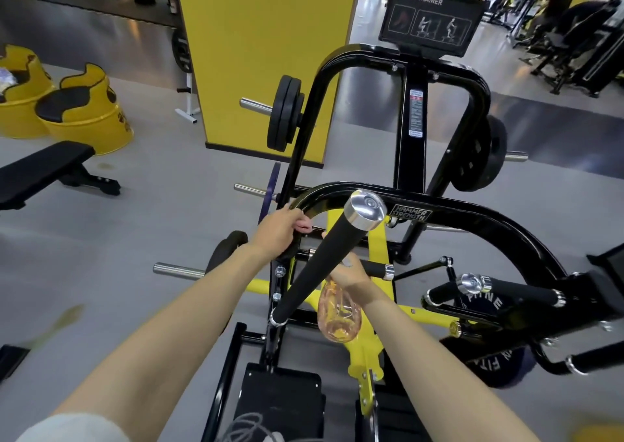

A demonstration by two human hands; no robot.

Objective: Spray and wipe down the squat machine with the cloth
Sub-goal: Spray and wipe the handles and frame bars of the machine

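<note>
The black and yellow squat machine (472,211) fills the middle of the view. My left hand (277,230) grips a small pink cloth (303,227) and holds it against the curved black frame tube at the machine's left bend. My right hand (347,271) holds a clear peach-tinted spray bottle (339,318) by its neck, the bottle body hanging down toward me. A black padded handle bar (324,259) with a chrome end cap crosses in front of my right hand and hides the bottle's nozzle.
Black weight plates (285,113) sit on the machine's left peg and more on the right (486,152). A black bench (44,168) and yellow barrel seats (84,110) stand at left. A yellow pillar (263,53) rises behind. People sit among machines at far right (574,26).
</note>
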